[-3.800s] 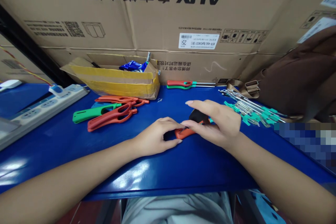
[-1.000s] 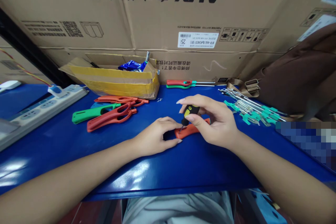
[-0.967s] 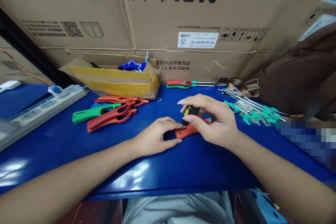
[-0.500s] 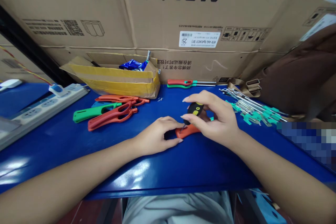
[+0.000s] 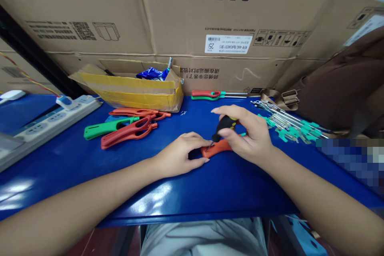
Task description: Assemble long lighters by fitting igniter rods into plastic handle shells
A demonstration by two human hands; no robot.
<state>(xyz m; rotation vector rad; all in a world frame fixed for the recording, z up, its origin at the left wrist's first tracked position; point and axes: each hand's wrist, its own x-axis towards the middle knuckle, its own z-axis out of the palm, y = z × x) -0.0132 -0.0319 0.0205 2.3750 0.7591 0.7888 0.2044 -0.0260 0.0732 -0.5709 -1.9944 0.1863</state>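
Screwdriver (image 5: 221, 125) turned in right hand's (image 5: 249, 136) closed grip; left hand (image 5: 180, 154) pinches orange handle (image 5: 217, 148).

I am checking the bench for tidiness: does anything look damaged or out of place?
Yes. The large cardboard box at the back stands upside down: its lettering is inverted. The small yellow-taped box left of centre is crumpled, with one flap sagging.

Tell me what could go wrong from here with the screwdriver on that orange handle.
1. The tip of the screwdriver sits right beside the fingertips of the left hand on the orange handle; a slip could jab them.
2. The right hand holds the screwdriver tilted, so the tip may skid off.
3. The orange handle lies on the glossy blue table, pinned at one end only; it could pivot under pressure.
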